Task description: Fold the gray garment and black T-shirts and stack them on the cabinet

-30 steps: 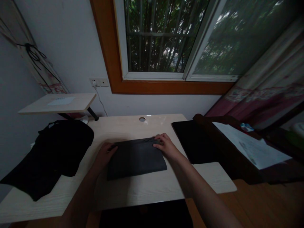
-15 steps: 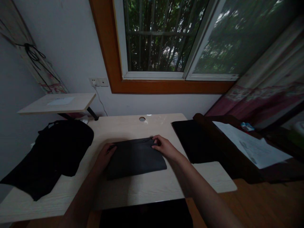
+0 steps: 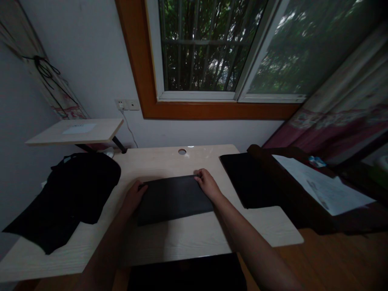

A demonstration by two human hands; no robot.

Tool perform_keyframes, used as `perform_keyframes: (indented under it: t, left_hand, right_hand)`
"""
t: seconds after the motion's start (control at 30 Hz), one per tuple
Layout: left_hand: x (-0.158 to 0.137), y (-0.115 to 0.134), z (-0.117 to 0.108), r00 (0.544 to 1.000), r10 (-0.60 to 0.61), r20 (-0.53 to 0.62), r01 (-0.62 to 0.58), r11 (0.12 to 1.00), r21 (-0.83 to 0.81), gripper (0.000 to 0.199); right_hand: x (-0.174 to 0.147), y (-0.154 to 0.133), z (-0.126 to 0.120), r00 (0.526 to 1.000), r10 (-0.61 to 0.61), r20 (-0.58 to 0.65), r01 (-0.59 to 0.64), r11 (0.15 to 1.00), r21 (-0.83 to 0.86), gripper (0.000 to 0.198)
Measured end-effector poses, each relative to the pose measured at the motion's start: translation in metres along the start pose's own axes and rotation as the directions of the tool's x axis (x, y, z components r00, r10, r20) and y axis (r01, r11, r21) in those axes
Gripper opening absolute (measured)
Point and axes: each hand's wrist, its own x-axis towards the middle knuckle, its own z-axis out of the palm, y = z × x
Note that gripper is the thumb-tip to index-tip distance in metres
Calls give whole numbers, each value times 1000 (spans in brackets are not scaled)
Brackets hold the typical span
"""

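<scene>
On the desk in front of me lies a dark grey folded cloth (image 3: 176, 200), flat and roughly rectangular. My left hand (image 3: 135, 197) is closed at its far left corner, thumb on top and the other fingers mostly hidden. At the far right corner, my right hand (image 3: 207, 184) pinches the edge between thumb and curled fingers. The cloth's far edge runs nearly straight between both hands, and its near edge rests on the desktop.
The pale wooden desk (image 3: 188, 242) stands against the wall under a window. A black fabric item (image 3: 75, 190) is heaped at left, below a small raised shelf (image 3: 75, 132). A flat black item (image 3: 248, 178) lies at right, beside dark furniture bearing paper sheets (image 3: 324, 186).
The far edge of the grey cloth, bunched near my right hand before, now looks smoother and straighter. My right hand has shifted slightly away from me and its fingers have curled over more.
</scene>
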Motion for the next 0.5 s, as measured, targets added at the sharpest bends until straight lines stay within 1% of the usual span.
perform_keyframes:
  t: [0.1, 0.17, 0.23, 0.33, 0.43, 0.5]
  left_hand:
    - [-4, -1, 3, 998, -32, -51, 30, 999, -40, 34]
    - [-11, 0, 2, 995, -45, -93, 33, 992, -122, 40]
    - [-21, 1, 0, 992, -67, -106, 43, 976, -214, 49]
    - [-39, 3, -7, 994, -100, -42, 84, 955, -284, 62]
    - [-57, 8, -14, 993, -93, 74, 111, 946, -305, 68]
    - [-65, 11, -16, 983, -96, 158, 144, 935, -324, 71]
  right_hand:
    - [-5, 4, 0, 999, 13, -51, -12, 1000, 6, 24]
    - [-9, 7, -1, 996, 34, -79, -32, 999, 28, 33]
    - [-14, 9, -3, 994, 71, -83, -67, 997, 46, 42]
    - [-23, 7, -8, 990, 141, -30, -139, 989, 59, 50]
    - [-32, 2, -15, 973, 223, 56, -227, 972, 67, 56]
    - [-37, -1, -18, 956, 270, 115, -280, 956, 90, 62]
